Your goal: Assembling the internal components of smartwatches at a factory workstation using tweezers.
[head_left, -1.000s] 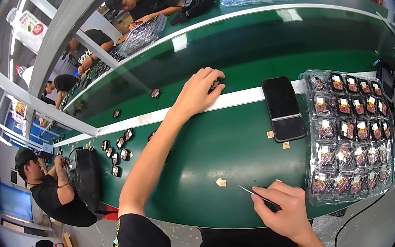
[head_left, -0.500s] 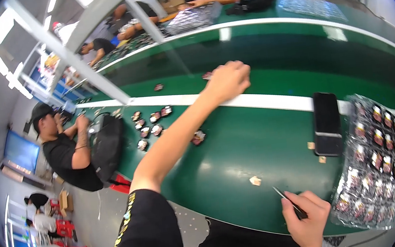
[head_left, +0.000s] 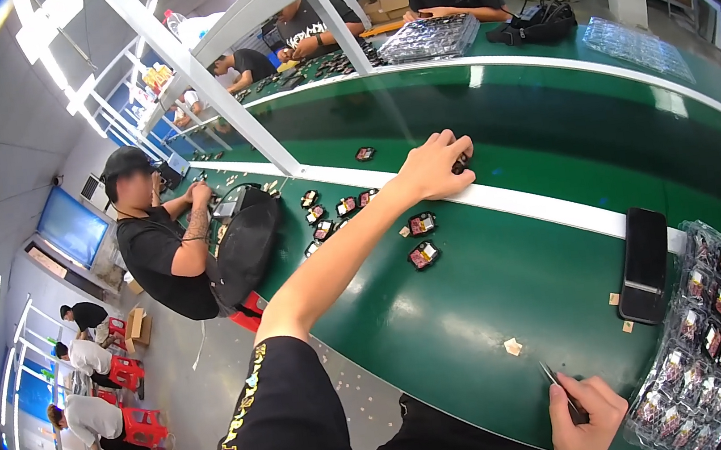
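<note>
My left hand (head_left: 438, 168) reaches out over the white rail (head_left: 520, 204) at the far edge of my table. Its fingers are closed on a small black module (head_left: 460, 163), which they partly hide. Beyond the rail, another black module (head_left: 365, 153) lies on the green belt. On the table near my left forearm are two modules with reddish labels, one nearer (head_left: 424, 255) and one farther (head_left: 422, 224), and several more lie left of them. Low on the right, my right hand (head_left: 588, 417) grips slim dark tweezers (head_left: 552, 376), their metal tip pointing up and left. A cream paper scrap (head_left: 513, 346) lies near the tip.
A clear plastic tray (head_left: 704, 345) filled with modules stands at the right, beside a black phone (head_left: 643, 267). Small tan squares lie by the phone. A black bag (head_left: 245, 235) and a seated co-worker (head_left: 160, 241) are at the left. Others sit across the belt.
My left hand has come back from over the belt to the rail, a module now showing in its fingers. The module beside it on the belt is gone. The whole view has shifted.
</note>
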The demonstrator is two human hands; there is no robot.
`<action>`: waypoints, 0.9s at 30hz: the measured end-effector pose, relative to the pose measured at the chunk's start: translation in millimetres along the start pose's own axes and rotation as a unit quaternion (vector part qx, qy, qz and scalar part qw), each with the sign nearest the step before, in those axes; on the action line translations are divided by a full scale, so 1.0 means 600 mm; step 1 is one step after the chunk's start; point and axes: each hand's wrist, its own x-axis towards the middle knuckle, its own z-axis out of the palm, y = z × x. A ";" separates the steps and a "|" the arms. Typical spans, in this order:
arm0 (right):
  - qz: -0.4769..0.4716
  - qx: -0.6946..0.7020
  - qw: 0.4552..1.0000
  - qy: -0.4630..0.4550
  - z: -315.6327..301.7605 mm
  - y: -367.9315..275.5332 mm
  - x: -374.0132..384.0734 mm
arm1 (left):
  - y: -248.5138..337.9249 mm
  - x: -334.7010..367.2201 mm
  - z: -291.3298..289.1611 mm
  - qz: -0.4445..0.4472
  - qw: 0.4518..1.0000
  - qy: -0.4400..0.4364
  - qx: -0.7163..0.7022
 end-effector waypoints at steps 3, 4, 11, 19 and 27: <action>0.009 0.004 1.000 -0.004 0.001 0.003 -0.001 | -0.017 -0.011 -0.001 0.079 0.997 0.009 -0.016; 0.014 -0.001 1.000 -0.002 -0.001 0.004 -0.002 | -0.022 -0.013 -0.011 0.087 0.992 -0.003 -0.087; 0.032 -0.002 0.999 0.025 -0.002 0.005 0.001 | -0.048 -0.087 -0.093 -0.069 0.941 -0.190 -0.270; 0.040 -0.020 0.998 0.053 0.023 0.021 -0.008 | -0.262 -0.077 -0.067 -0.135 0.989 0.045 0.039; 0.039 -0.020 0.997 0.058 0.020 0.011 -0.010 | -0.234 -0.052 -0.049 -0.124 0.985 0.081 -0.094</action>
